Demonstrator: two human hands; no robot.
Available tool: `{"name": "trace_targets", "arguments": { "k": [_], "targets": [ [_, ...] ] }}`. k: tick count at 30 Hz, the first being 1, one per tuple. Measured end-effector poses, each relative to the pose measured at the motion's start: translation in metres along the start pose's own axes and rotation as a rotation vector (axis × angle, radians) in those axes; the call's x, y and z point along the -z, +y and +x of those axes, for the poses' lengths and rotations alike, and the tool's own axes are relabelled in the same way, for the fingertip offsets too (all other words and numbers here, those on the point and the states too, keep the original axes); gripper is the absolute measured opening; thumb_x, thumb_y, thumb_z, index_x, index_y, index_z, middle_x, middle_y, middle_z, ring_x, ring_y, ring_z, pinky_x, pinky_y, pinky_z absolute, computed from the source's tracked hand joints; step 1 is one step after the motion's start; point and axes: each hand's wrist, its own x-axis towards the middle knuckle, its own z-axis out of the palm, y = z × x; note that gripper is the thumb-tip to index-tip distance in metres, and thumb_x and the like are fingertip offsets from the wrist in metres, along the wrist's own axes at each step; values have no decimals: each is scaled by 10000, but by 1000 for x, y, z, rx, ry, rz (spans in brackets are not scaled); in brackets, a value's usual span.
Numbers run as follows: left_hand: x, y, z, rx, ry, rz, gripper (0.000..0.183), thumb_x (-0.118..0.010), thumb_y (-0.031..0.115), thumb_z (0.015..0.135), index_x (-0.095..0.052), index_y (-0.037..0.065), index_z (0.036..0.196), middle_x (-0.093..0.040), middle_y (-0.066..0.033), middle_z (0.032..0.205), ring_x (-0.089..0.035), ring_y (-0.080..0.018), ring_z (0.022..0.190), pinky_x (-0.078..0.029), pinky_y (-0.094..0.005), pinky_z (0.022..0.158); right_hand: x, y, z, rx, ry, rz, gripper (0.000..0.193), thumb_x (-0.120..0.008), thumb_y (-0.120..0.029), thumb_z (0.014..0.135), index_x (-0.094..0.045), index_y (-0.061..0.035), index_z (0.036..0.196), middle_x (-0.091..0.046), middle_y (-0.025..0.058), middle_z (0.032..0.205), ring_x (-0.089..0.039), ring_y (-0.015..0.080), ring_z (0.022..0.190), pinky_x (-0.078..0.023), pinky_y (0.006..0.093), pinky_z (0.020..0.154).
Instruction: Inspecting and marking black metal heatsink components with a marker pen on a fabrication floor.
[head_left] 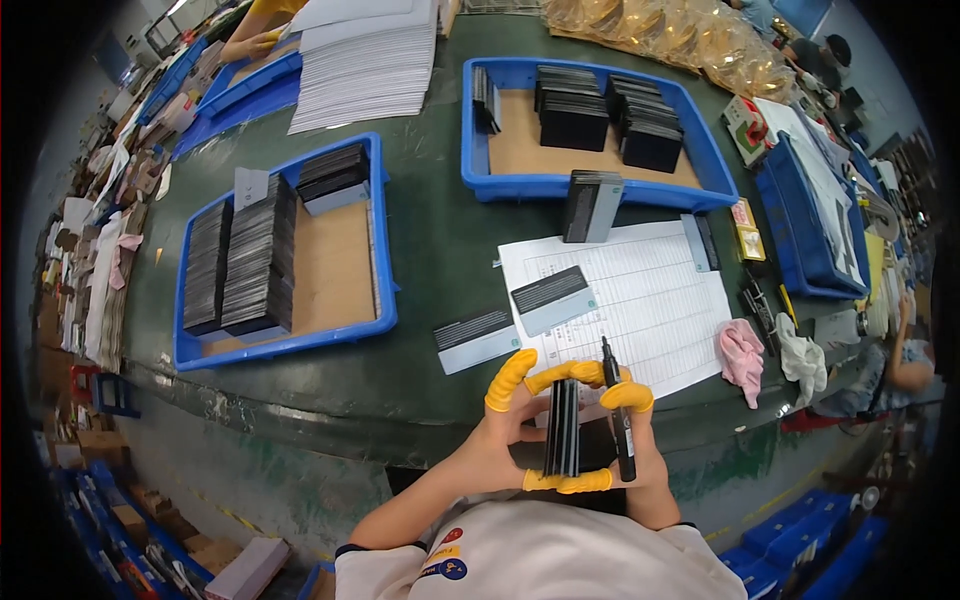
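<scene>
Close to my body, my left hand (492, 442) grips a small stack of thin black plates (563, 430), thumb below and fingers above. My right hand (646, 450) steadies the stack's other side and also holds a black marker pen (619, 425), tip pointing away from me. Both hands wear yellow finger cots. Beyond them lies a printed paper sheet (650, 310) with ruled lines. One bundle of black plates with a grey face (555, 312) rests on it. A second bundle (478, 352) lies to its left, and another (592, 208) stands at the sheet's far edge.
Two blue trays, one left (385, 300) and one far right (600, 185), hold rows of black plates. A pink cloth (740, 360) and a white cloth (802, 362) lie at right, near a blue bin (800, 230). White sheets (365, 70) are stacked at the back.
</scene>
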Motion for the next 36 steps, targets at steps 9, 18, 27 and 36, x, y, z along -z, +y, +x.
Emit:
{"name": "trace_targets", "arguments": {
  "k": [9,18,27,36],
  "targets": [
    [-1,4,-2,-34,65,30,1192,-828,11,622,-17,249,1462,-332,-162,1416,-507,-297,1171,-522,-425,913,2,-5,11,330,-45,-270,895,-918,-201,539,-380,-119,1249,-306,181,1341,-410,298,1234,-382,431,1011],
    [-1,9,0,-10,-24,188,1190,-813,8,655,18,286,1460,-316,-148,1450,-463,-303,1233,-506,-425,878,2,-17,16,517,418,-86,423,-605,-409,877,-609,11,828,-564,119,761,-491,189,648,-380,285,575],
    [-4,10,-6,149,2,104,1040,-775,41,703,-79,183,1464,-344,-94,1447,-437,-267,1264,-431,-384,1013,-7,-12,16,516,491,-270,329,-662,-288,859,-570,5,743,-538,64,685,-437,129,591,-316,238,495],
    [-4,11,-3,78,-6,159,1038,-774,42,705,-80,164,1466,-359,-91,1433,-484,-235,1194,-429,-381,1014,-3,-11,14,490,425,-373,280,-666,-254,853,-581,0,769,-566,62,701,-444,129,641,-331,240,553]
  ]
}}
